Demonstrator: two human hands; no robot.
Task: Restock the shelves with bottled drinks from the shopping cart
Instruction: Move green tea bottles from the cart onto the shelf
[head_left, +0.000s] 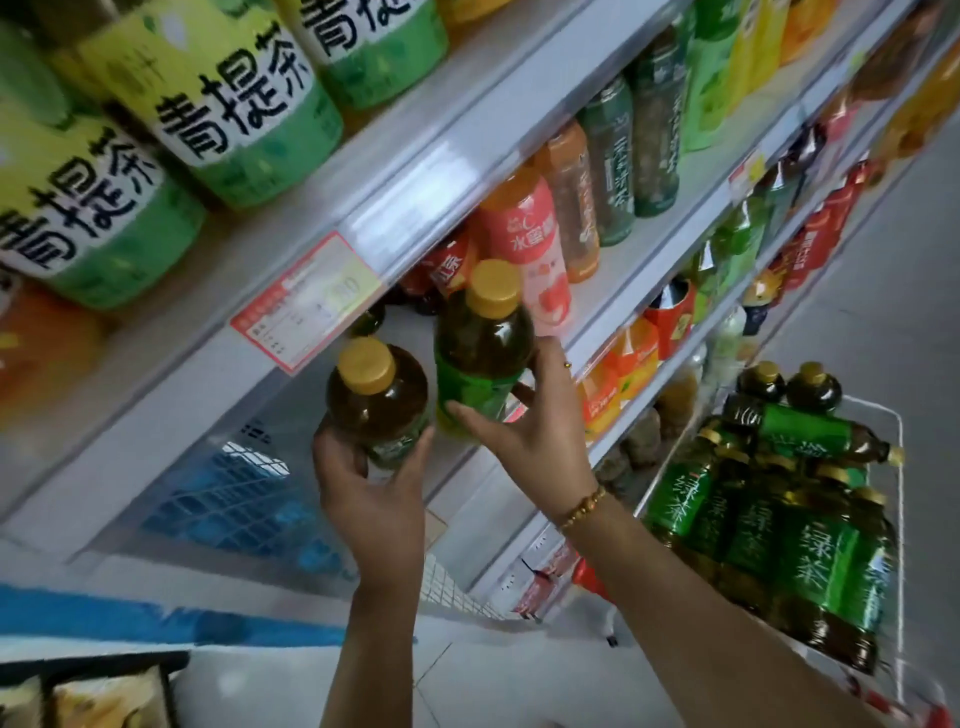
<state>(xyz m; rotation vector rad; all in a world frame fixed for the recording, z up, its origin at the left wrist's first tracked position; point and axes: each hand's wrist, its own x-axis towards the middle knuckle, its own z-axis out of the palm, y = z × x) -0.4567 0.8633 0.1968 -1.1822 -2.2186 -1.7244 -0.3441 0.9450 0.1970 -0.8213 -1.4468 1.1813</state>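
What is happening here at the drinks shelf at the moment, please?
A person is restocking green tea. The left hand grips the lower bottle and the right hand grips the higher bottle, both yellow-capped and held up at the front of the shelf, near a pink-labelled bottle. The shopping cart on the right holds many more green tea bottles.
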